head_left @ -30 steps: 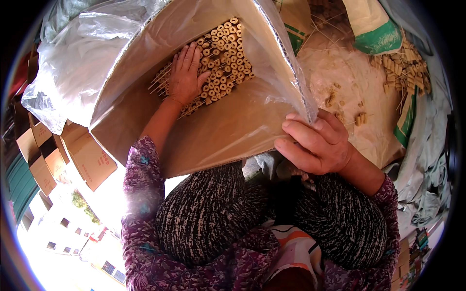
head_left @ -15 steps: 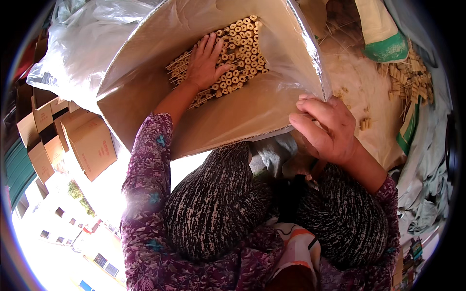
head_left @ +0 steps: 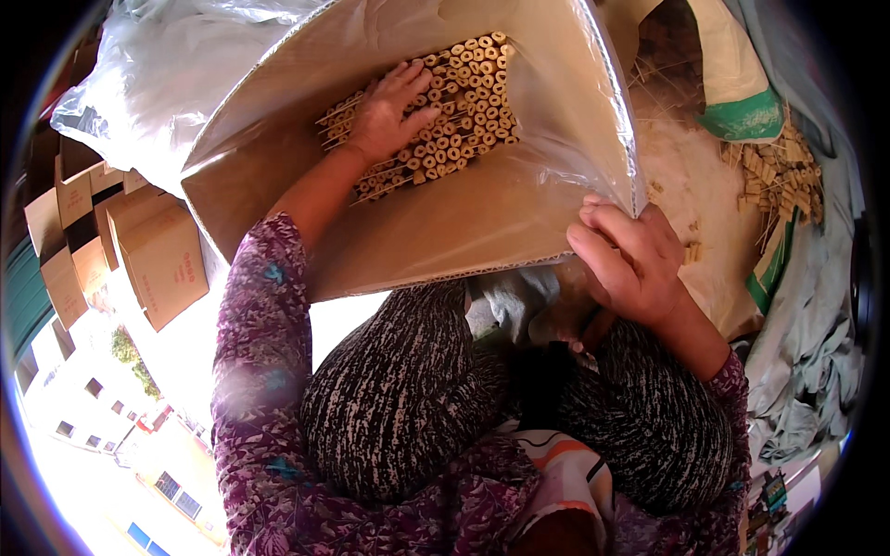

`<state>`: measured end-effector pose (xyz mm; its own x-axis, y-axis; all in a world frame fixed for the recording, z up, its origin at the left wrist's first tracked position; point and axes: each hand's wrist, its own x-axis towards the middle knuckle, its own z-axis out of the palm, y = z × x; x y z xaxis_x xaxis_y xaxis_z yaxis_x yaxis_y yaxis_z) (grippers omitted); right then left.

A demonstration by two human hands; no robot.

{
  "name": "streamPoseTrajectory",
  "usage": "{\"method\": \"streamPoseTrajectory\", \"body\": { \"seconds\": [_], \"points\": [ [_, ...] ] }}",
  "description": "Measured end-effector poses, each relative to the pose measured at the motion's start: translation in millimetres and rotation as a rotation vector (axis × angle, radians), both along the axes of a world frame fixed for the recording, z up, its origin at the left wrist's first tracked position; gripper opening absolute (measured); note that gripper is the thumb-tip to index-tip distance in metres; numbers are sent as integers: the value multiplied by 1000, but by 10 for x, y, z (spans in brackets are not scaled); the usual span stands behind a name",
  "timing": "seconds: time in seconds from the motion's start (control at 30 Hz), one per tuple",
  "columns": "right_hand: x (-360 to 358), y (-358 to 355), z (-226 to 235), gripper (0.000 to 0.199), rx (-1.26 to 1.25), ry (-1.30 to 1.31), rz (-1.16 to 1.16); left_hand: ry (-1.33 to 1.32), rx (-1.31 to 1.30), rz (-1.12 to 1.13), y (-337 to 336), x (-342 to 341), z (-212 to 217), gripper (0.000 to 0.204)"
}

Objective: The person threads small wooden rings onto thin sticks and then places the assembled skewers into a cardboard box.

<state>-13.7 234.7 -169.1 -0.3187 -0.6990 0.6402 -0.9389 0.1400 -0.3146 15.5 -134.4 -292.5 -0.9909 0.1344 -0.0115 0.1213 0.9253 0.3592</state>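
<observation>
A large open cardboard box (head_left: 417, 246) with a clear plastic lining tilts toward me above my knees. Inside lie rows of tan ring-ended pieces (head_left: 477, 107), hollow like short tubes, with thin sticks poking out at their left side. My left hand (head_left: 385, 116) rests on these pieces, palm down, its fingers stretched out and slightly bent, with the thumb spread to the right. At the box's near right corner, my right hand (head_left: 635, 259) grips the cardboard rim, fingers curled over the edge. The pieces beneath my left palm are hidden.
Folded cardboard cartons (head_left: 153, 250) stand at the left, below a clear plastic sheet (head_left: 176, 93). To the right, a loose heap of similar tan pieces (head_left: 783, 176) lies by a white and green sack (head_left: 742, 111). Grey cloth (head_left: 807, 371) bunches along the far right.
The view has shifted slightly. My left hand stays on the pieces, its fingers drawn a little closer and more bent. The right hand keeps its hold on the box corner.
</observation>
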Motion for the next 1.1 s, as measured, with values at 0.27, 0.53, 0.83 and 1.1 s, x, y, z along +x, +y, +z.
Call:
{"method": "streamPoseTrajectory", "body": {
  "seconds": [0.27,0.53,0.83,1.1],
  "points": [
    [31,14,1,42,12,7,-17,-474,646,1051,-324,284,271,30],
    [42,-7,-6,39,-7,8,-18,-379,499,969,-184,247,-97,15],
    [25,-45,21,35,-26,-7,-24,-313,577,883,-261,241,-188,27],
    [35,-61,8,33,-35,-3,-30,-490,61,667,-180,-13,55,67]
  ]
}}
